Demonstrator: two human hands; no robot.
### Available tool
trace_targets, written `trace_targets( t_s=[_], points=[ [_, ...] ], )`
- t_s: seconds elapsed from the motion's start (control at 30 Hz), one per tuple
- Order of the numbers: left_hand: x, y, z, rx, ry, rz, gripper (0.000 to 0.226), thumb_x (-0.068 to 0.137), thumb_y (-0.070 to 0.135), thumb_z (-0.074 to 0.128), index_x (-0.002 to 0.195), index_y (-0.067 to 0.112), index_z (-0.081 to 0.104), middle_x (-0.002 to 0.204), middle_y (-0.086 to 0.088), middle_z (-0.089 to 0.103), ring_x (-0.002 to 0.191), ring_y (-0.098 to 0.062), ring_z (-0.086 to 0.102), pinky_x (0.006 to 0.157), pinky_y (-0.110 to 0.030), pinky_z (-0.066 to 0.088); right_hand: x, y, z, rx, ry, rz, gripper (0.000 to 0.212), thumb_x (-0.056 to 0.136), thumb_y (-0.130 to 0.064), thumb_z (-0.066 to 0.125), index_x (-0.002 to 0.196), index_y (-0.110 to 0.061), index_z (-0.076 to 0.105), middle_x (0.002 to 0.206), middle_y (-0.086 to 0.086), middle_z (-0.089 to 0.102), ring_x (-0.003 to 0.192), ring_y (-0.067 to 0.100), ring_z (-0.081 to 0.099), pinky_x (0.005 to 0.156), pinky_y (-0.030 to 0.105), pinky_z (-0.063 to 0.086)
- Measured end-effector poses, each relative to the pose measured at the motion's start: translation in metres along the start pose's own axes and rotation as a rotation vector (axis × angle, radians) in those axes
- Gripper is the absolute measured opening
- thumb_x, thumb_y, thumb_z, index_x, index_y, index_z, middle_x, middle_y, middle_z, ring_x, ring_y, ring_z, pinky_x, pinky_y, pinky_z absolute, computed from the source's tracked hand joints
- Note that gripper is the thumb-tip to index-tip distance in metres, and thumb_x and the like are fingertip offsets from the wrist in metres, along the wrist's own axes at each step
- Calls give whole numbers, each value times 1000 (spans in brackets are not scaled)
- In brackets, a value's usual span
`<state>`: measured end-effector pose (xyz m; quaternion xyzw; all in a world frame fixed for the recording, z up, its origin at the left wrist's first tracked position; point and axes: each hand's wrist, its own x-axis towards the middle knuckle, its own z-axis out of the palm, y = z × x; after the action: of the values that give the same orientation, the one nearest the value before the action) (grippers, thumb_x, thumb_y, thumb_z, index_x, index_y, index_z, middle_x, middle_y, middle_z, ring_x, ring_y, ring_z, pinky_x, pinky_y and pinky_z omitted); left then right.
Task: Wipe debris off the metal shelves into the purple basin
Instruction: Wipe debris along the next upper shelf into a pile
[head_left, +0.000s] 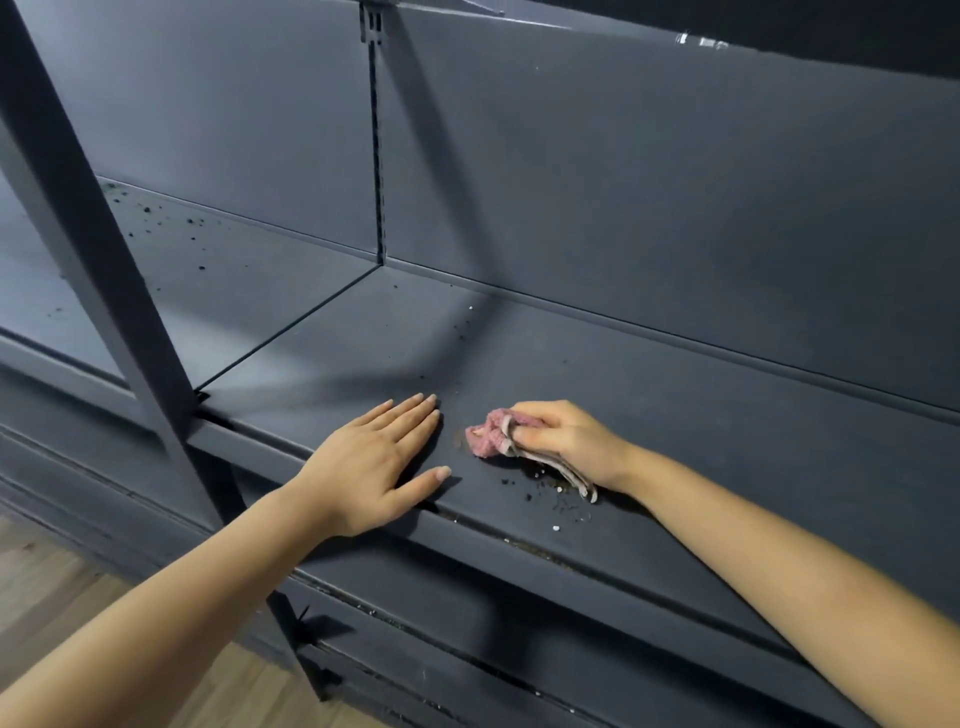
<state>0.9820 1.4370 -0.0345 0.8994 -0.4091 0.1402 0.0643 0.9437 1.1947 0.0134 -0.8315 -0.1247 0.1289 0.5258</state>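
Head view: left hand (371, 460) flat on one shelf (675, 415), right hand (563, 439) grip clutching one cloth (488, 434).

Dark metal shelf (675, 415), debris (550, 488) nr front edge.

Left hand (384, 457) flat, fingers (415, 410) straight and together, right hand (563, 439) curled in a grip, both forearms extended
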Motion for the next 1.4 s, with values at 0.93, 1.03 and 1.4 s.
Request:
trace_targets(
  t_s=[0.93,1.03,1.4],
  points=[
    [5,7,0,58,-32,24,80,98,60,16,137,-2,48,144,-15,44,133,-28,42,111,-32,19,48,29,-66,-144,435,164,27,84,-52,53,84,-30,68,86,-17,69,93,9,63,89,33,44],
    [5,9,-1,60,-48,19,79,98,59,15,136,-2,49,143,-15,45,132,-29,43,110,-32,19,32,24,-44,-48,255,101,14,91,-27,56,90,-19,67,98,0,69,92,9,59,89,28,42],
    [-3,6,-4,-39,-53,48,107,74,73,-27,150,7,10,153,1,-1,142,-10,-4,115,-22,-8,-34,-4,6,-18,457,77,18,97,-10,47,103,-17,62,109,-1,67,102,9,62,87,9,40]
  ],
)
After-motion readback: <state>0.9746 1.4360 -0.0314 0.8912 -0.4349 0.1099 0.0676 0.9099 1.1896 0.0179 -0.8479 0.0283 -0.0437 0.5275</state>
